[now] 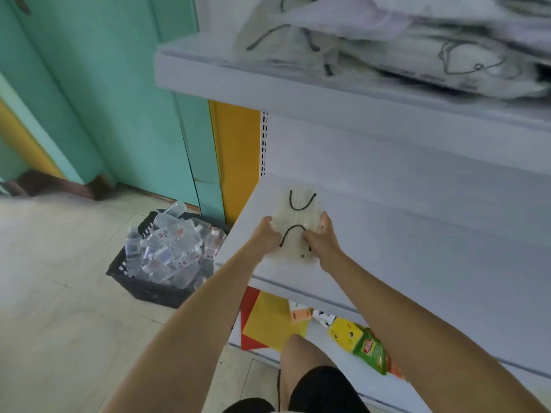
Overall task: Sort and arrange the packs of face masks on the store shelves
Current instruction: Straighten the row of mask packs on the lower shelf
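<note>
A clear pack of pale face masks with black ear loops [298, 217] lies at the left end of the middle white shelf [417, 239]. My left hand [267, 235] grips its left edge and my right hand [323, 238] grips its right edge, with the fingers curled over the pack. On the upper shelf [226, 73] lies a loose, blurred heap of more mask packs [402, 40], some white with printed outlines, some clear with black loops.
A black crate of empty plastic bottles [167, 251] stands on the tiled floor left of the shelving. The bottom shelf holds a yellow and red sheet [268, 320] and snack packets [360, 341]. Teal wall panels rise at the left. My knee is below.
</note>
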Motion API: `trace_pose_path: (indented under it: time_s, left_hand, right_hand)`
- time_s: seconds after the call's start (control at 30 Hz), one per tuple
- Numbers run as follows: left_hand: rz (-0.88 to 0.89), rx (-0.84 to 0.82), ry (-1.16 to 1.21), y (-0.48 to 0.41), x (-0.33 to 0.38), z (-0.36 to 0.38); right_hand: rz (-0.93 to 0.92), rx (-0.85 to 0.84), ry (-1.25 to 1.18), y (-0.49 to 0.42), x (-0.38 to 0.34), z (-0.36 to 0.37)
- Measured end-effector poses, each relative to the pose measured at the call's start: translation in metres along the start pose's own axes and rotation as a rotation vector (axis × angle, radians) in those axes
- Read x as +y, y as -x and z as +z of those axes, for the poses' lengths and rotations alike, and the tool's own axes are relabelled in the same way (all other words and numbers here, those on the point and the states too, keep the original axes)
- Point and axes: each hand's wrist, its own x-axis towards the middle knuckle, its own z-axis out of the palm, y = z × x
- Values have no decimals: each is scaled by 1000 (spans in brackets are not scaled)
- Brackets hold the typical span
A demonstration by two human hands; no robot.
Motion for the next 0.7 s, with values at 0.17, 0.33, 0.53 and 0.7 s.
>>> trace_pose_path:
  time_s: [0.17,0.33,0.53,0.7]
  left_hand:
    - [85,131,-44,-67,-11,1]
    - [42,146,-167,-111,-35,5]
    - [114,171,-95,-144,-32,-2]
    - [189,149,-107,-134,-28,-10]
  right_hand:
    - [115,-27,-32,-72,17,4]
    - [133,-136,161,-106,44,21]
    - [79,-176,254,-125,41,28]
    - [37,-185,395,-112,30,11]
